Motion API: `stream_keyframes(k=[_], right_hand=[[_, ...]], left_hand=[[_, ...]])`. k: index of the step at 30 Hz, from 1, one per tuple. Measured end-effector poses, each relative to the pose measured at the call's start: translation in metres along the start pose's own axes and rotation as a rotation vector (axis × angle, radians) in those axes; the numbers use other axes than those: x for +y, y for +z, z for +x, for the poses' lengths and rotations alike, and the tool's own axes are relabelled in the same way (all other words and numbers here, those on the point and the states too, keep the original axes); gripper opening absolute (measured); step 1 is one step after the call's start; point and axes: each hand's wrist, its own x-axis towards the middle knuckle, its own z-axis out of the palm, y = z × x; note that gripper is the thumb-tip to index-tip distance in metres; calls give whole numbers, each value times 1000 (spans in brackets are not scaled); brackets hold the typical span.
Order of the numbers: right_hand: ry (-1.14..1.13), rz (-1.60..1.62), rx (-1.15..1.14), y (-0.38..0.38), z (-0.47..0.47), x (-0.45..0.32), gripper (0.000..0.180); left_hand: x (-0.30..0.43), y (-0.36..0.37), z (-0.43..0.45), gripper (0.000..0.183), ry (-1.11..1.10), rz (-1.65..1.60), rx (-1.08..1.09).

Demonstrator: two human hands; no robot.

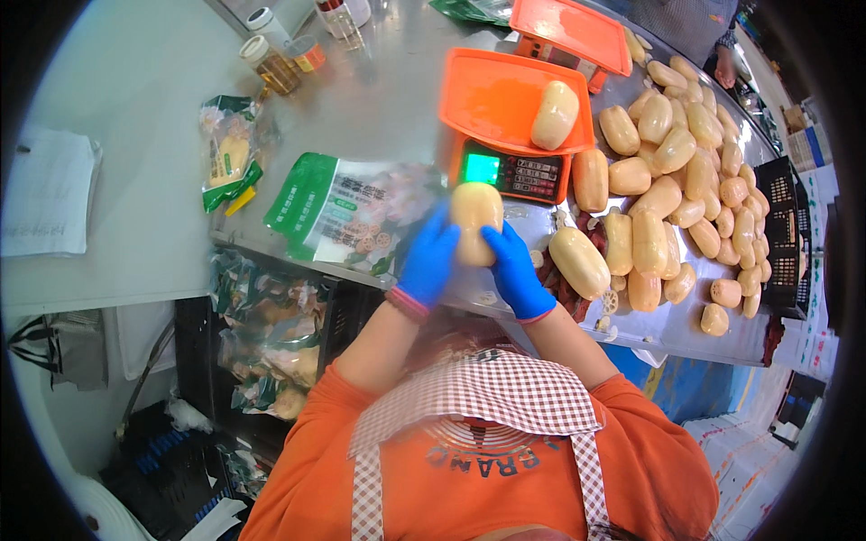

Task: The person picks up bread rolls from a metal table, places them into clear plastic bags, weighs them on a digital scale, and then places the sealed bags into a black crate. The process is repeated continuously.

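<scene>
Between my blue-gloved left hand (pixel 427 260) and right hand (pixel 515 270) I hold a peeled lotus root segment (pixel 477 220) upright, just in front of an orange digital scale (pixel 514 74). Another lotus root segment (pixel 556 115) lies on the right side of the scale's pan. The scale's display (pixel 481 167) glows green. Left of my left hand, a flat green-and-white printed plastic bag (pixel 325 209) lies on the steel table. A large lotus root segment (pixel 580 262) rests to the right of my right hand, beside a dark red cloth.
Many lotus root segments (pixel 676 149) are heaped on the right of the steel table (pixel 379 115). A second orange scale (pixel 575 30) stands behind. A filled bag (pixel 230 152) and jars (pixel 270 64) are at left. Packed bags fill a black crate (pixel 331 324) below. Another person's hand (pixel 725 71) is at upper right.
</scene>
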Motion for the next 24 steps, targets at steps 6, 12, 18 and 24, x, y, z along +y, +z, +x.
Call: stream_keyframes(k=[6, 12, 18, 24], right_hand=[[135, 532, -107, -30, 2, 1, 60], [279, 604, -94, -30, 1, -5, 61], [306, 551, 0, -17, -3, -4, 58], [187, -161, -189, 2, 4, -5, 62]], left_hand=[[-28, -42, -18, 38, -100, 427, 35], [-70, -102, -10, 30, 34, 1086, 213], [-83, -133, 14, 25, -141, 859, 154], [-84, -140, 20, 26, -262, 462, 205]])
